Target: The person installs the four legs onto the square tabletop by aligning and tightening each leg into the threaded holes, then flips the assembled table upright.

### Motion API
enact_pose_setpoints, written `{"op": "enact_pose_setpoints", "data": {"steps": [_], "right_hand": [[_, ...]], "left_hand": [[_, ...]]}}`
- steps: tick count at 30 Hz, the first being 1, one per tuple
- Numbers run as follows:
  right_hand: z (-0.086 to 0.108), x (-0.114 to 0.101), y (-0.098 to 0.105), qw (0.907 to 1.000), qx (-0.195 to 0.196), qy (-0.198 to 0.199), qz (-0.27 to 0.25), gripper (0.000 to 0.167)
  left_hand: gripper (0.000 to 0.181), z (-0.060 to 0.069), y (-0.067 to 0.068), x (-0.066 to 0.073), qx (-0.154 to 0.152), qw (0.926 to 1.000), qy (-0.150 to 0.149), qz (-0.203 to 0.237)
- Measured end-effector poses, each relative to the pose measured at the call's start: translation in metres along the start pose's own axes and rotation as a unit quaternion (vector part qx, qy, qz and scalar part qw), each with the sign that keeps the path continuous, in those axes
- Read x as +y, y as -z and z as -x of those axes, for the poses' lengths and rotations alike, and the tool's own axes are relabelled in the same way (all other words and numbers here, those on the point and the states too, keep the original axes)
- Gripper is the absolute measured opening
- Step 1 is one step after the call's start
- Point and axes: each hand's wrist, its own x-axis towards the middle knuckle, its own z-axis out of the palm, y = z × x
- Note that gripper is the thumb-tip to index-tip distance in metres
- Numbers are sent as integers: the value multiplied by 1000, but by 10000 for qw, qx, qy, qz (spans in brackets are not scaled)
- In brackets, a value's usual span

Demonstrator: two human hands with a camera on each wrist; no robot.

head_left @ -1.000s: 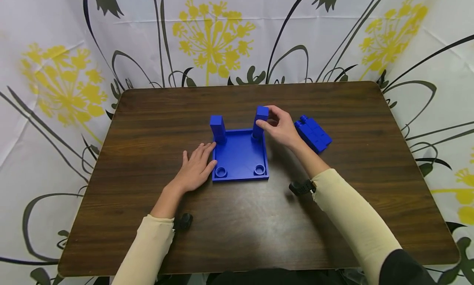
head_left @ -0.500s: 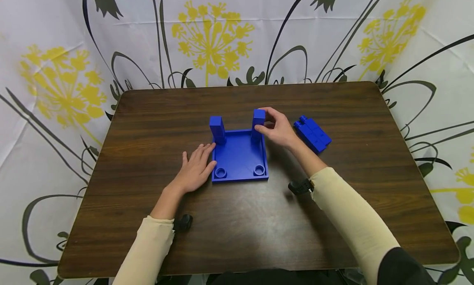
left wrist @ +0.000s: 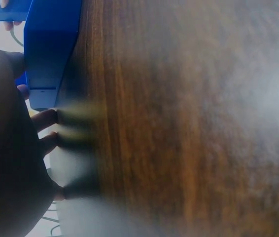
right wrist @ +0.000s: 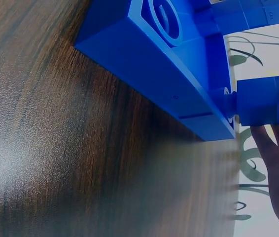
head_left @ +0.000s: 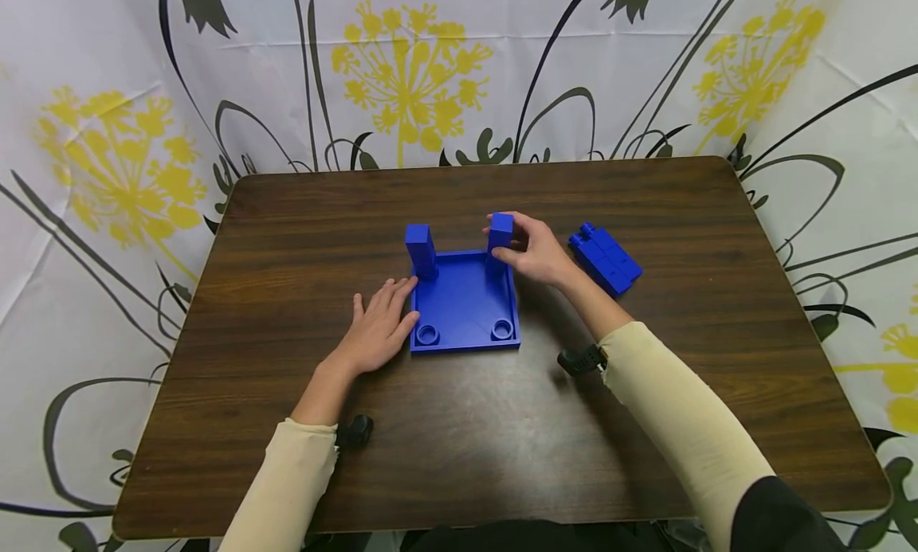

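Note:
A square blue tray (head_left: 464,305) lies on the table, with round sockets at its two near corners. One blue post (head_left: 421,249) stands upright at the far left corner. My right hand (head_left: 539,253) grips a second blue post (head_left: 500,232) at the far right corner, thumb on the near side and fingers behind. In the right wrist view this post (right wrist: 262,101) meets the corner socket, a narrow neck showing between them. My left hand (head_left: 376,325) lies with fingers spread against the tray's left side; the left wrist view shows it beside the tray wall (left wrist: 46,64).
Several blue blocks (head_left: 606,259) lie side by side on the brown table (head_left: 287,241), right of my right hand. A patterned curtain (head_left: 459,74) hangs behind the far edge of the table.
The post in my right hand has shifted slightly left and down, and now looks more upright. My right fingers have moved a little around it. My left hand has stayed put.

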Motion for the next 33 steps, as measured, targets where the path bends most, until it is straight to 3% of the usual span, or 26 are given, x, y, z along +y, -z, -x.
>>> {"op": "enact_pose_setpoints", "data": {"steps": [8, 13, 23, 27, 33], "right_hand": [[-1, -2, -3, 9945, 253, -331, 957, 48], [-2, -3, -2, 9962, 171, -312, 789, 55], [-2, -3, 7, 9988, -417, -206, 129, 68], [-2, -2, 7, 9984, -458, -193, 251, 63], [-1, -2, 6, 9965, -208, -398, 702, 59]], "left_hand": [[60, 0, 0, 1, 14, 10000, 1, 14], [60, 0, 1, 1, 4, 10000, 2, 6], [60, 1, 1, 2, -11, 10000, 6, -28], [60, 1, 1, 3, -56, 10000, 47, -29], [61, 1, 2, 2, -98, 9999, 52, -51]]}}
